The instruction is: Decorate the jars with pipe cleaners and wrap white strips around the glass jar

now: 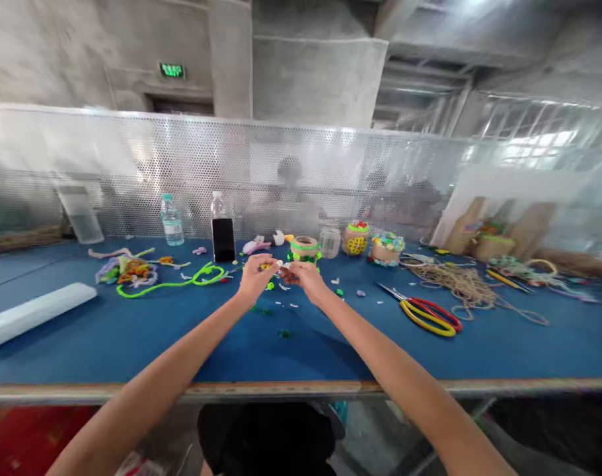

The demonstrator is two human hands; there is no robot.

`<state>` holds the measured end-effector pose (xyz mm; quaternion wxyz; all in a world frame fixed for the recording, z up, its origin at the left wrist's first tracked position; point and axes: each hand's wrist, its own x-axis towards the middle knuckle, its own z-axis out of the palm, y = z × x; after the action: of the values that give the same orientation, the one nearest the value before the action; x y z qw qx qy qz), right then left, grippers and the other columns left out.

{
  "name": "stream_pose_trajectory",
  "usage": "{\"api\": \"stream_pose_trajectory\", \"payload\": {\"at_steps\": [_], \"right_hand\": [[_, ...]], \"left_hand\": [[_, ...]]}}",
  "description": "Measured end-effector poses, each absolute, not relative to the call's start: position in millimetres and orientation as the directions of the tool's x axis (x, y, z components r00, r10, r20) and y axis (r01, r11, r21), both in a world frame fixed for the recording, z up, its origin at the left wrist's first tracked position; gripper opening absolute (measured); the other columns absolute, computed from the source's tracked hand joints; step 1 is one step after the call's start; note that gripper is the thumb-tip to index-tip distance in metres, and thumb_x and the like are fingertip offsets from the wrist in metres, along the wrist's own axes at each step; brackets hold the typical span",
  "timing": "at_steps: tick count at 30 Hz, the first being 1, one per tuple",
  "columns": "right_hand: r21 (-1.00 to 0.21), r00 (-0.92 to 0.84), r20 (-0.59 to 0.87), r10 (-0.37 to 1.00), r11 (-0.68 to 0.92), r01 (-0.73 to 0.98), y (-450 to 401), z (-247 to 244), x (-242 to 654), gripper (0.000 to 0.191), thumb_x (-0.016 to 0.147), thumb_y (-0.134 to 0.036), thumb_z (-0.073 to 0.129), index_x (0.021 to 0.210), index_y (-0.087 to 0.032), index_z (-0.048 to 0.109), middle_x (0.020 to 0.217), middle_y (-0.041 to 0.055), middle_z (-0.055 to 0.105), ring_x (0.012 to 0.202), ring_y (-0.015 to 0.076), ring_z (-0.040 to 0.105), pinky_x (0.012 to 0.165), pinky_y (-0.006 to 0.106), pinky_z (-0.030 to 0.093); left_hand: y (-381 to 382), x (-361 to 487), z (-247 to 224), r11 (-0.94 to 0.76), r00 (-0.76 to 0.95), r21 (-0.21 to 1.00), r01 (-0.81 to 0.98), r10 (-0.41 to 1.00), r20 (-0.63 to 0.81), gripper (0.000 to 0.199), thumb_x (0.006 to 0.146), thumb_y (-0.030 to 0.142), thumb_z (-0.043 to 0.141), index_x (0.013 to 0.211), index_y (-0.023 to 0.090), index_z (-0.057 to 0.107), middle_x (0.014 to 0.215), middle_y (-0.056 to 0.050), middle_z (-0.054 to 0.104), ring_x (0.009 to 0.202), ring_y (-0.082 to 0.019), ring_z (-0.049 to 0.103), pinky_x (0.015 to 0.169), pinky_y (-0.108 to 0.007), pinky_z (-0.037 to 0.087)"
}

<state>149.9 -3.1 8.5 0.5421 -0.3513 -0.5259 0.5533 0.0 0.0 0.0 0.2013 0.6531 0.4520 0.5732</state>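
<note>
My left hand (pixel 255 277) and my right hand (pixel 305 279) meet above the blue table top (pixel 301 350), fingertips pinched together on a tiny white-and-yellow craft piece (pixel 273 266). Its exact shape is hidden by my fingers. Just behind my right hand stands a cardboard tube (pixel 304 250) trimmed with green pipe cleaner. Small white scraps (pixel 285 304) and green bits lie scattered under my hands. A bright green pipe cleaner (pixel 191 277) lies to the left of my left hand.
Left of my hands are a heap of pipe cleaners (pixel 132 270), a white foam roll (pixel 36 316), a black phone (pixel 224 239) and plastic bottles (pixel 172 220). Right are a glass jar (pixel 329 242), decorated pots (pixel 370 243), scissors (pixel 427 314) and tangled twine (pixel 469 287). A person (pixel 289 192) shows behind a perforated metal screen (pixel 132 178).
</note>
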Motion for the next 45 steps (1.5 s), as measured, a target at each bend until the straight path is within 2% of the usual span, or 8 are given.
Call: {"api": "stream_pose_trajectory", "payload": {"at_steps": [9,18,26,31,35,38,41,45], "right_hand": [[-0.955,-0.201,0.200,0.959,0.145,-0.259,-8,8,147,0.013,0.062,-0.029,0.068,0.064,-0.017,0.072,0.062,0.0028,0.068,0.061,0.0155,0.060,0.065,0.029,0.049],[-0.959,-0.199,0.209,0.957,0.161,-0.234,-6,5,148,0.020,0.066,-0.036,0.066,0.066,-0.017,0.072,0.064,0.0048,0.069,0.062,0.0163,0.061,0.062,0.028,0.049],[-0.971,-0.184,0.230,0.956,0.211,-0.115,-5,5,149,0.026,0.073,-0.042,0.063,0.068,-0.017,0.070,0.068,0.0057,0.070,0.063,0.0172,0.063,0.063,0.030,0.052],[-0.955,-0.194,0.282,0.940,0.293,0.034,-4,4,152,0.036,0.085,-0.042,0.049,0.072,-0.016,0.069,0.070,0.0072,0.069,0.063,0.0181,0.063,0.062,0.031,0.052],[-0.875,-0.192,0.401,0.896,0.436,0.209,-5,6,157,0.025,0.084,-0.034,0.054,0.090,-0.017,0.070,0.076,0.0055,0.069,0.070,0.0186,0.063,0.064,0.029,0.050],[-0.772,-0.203,0.499,0.842,0.539,0.337,-7,8,161,0.024,0.079,-0.027,0.062,0.101,-0.017,0.068,0.088,0.0059,0.069,0.077,0.0188,0.062,0.070,0.029,0.047],[-0.674,-0.253,0.554,0.793,0.605,0.424,-6,9,163,0.016,0.082,-0.027,0.061,0.088,-0.016,0.070,0.090,0.0072,0.068,0.078,0.0183,0.061,0.070,0.028,0.045],[-0.572,-0.301,0.588,0.751,0.649,0.501,-3,8,163,0.018,0.085,-0.028,0.058,0.075,-0.016,0.068,0.076,0.0049,0.064,0.066,0.0157,0.055,0.062,0.026,0.040]], "left_hand": [[-1,0,1,-0.496,-0.133,0.796,0.346,0.814,0.565,0.018,0.090,0.029,0.062,0.096,0.012,0.064,0.108,-0.007,0.064,0.102,-0.021,0.060,0.091,-0.043,0.049],[-3,-1,2,-0.475,-0.149,0.802,0.361,0.820,0.553,0.018,0.089,0.029,0.063,0.096,0.012,0.064,0.108,-0.007,0.063,0.103,-0.021,0.060,0.092,-0.044,0.049],[-1,-2,0,-0.456,-0.119,0.811,0.366,0.842,0.526,0.019,0.090,0.028,0.062,0.100,0.013,0.063,0.110,-0.008,0.062,0.101,-0.021,0.060,0.088,-0.042,0.051],[0,-1,-1,-0.462,-0.099,0.811,0.359,0.845,0.525,0.019,0.091,0.029,0.061,0.101,0.012,0.063,0.109,-0.008,0.063,0.103,-0.022,0.060,0.090,-0.043,0.051],[-2,-1,0,-0.460,-0.095,0.808,0.368,0.846,0.525,0.018,0.090,0.028,0.062,0.100,0.012,0.063,0.109,-0.008,0.063,0.100,-0.021,0.061,0.088,-0.042,0.052],[-4,-1,2,-0.458,-0.089,0.806,0.375,0.848,0.523,0.016,0.090,0.027,0.062,0.098,0.013,0.063,0.110,-0.008,0.062,0.098,-0.020,0.061,0.085,-0.039,0.053],[-4,-1,2,-0.462,-0.075,0.801,0.381,0.848,0.524,0.014,0.090,0.025,0.062,0.096,0.013,0.063,0.109,-0.007,0.062,0.096,-0.019,0.061,0.084,-0.038,0.053],[-3,-1,1,-0.474,-0.060,0.791,0.386,0.843,0.534,0.014,0.089,0.025,0.063,0.095,0.012,0.063,0.108,-0.007,0.062,0.095,-0.019,0.061,0.083,-0.038,0.054]]}}
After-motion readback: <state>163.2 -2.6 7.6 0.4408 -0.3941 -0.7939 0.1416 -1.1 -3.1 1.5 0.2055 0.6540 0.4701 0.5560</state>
